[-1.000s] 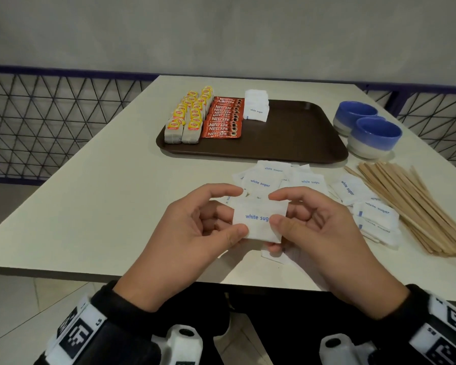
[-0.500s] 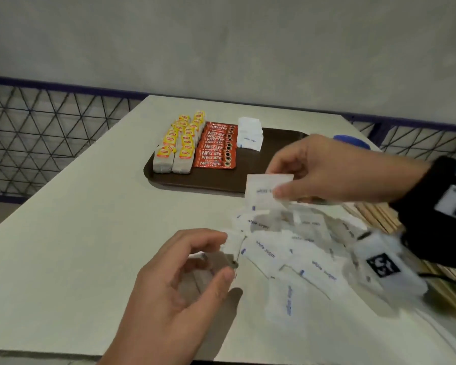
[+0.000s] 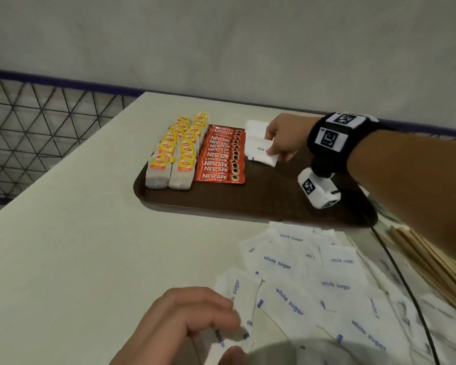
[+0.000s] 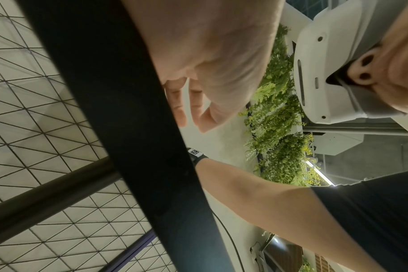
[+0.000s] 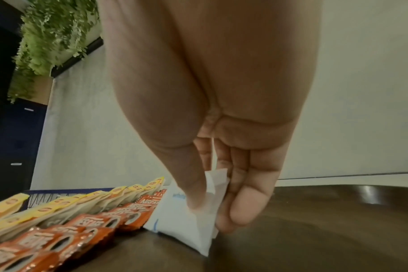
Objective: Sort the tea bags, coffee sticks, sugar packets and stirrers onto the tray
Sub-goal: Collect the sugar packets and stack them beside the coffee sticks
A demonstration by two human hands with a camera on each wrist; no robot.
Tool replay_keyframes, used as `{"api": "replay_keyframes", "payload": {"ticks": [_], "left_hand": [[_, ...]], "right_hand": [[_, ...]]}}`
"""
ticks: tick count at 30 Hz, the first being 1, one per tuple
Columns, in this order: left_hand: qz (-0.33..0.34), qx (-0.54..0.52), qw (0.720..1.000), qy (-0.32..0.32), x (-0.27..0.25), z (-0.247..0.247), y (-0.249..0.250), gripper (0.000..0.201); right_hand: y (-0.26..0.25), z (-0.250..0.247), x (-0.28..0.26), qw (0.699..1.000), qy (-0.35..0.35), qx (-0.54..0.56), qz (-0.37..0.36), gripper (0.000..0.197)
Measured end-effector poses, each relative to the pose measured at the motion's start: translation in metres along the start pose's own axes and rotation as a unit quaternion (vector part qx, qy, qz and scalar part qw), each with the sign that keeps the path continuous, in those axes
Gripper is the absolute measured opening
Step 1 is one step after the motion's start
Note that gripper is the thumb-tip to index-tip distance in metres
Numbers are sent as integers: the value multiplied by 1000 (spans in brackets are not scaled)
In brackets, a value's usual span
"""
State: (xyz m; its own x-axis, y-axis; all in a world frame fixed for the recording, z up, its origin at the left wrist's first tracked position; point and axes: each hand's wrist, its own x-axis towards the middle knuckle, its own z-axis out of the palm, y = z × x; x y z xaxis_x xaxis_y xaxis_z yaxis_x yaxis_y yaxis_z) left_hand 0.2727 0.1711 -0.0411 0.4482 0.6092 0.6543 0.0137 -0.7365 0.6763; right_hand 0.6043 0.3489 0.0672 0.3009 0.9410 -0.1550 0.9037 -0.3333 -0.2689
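In the upper middle of the head view, our right hand (image 3: 279, 142) is on the dark brown plastic tray (image 3: 248, 204), thumb and fingers pinched on a white paper sugar packet (image 3: 261, 154) printed in blue; this grip is clamped on the packet's right edge as it sits against the small white stack there. The stack lies just beside the row of red Nescafé coffee sticks (image 3: 221, 156), which sits next to two rows of tea bags with yellow tags (image 3: 173, 156).

At the bottom of the frame, our left hand (image 3: 187, 325) rests on the loose heap of white sugar packets (image 3: 313, 280) on the pale surface (image 3: 77, 246), fingers curled on one packet; the blur keeps us from telling whether it is truly gripped. The wooden stirrers (image 3: 429, 262) lie at the right edge, not on the tray.

The risk we see: the held packet stands tilted on edge in the right wrist view, so a careless release could let it slide off the stack or nudge the coffee sticks out of line. The dangling wrist unit could also sweep the tray.
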Motion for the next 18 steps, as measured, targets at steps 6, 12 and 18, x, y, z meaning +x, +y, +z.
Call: {"api": "replay_keyframes", "payload": {"ticks": [6, 12, 18], "left_hand": [[11, 25, 999, -41, 4, -4, -4, 22], [-2, 28, 999, -34, 2, -4, -5, 23], [-12, 35, 999, -25, 0, -3, -4, 26]], "right_hand": [[-4, 4, 11, 1000, 20, 12, 5, 23], [2, 7, 6, 999, 19, 32, 35, 57], [-3, 11, -2, 997, -15, 53, 50, 72]]}}
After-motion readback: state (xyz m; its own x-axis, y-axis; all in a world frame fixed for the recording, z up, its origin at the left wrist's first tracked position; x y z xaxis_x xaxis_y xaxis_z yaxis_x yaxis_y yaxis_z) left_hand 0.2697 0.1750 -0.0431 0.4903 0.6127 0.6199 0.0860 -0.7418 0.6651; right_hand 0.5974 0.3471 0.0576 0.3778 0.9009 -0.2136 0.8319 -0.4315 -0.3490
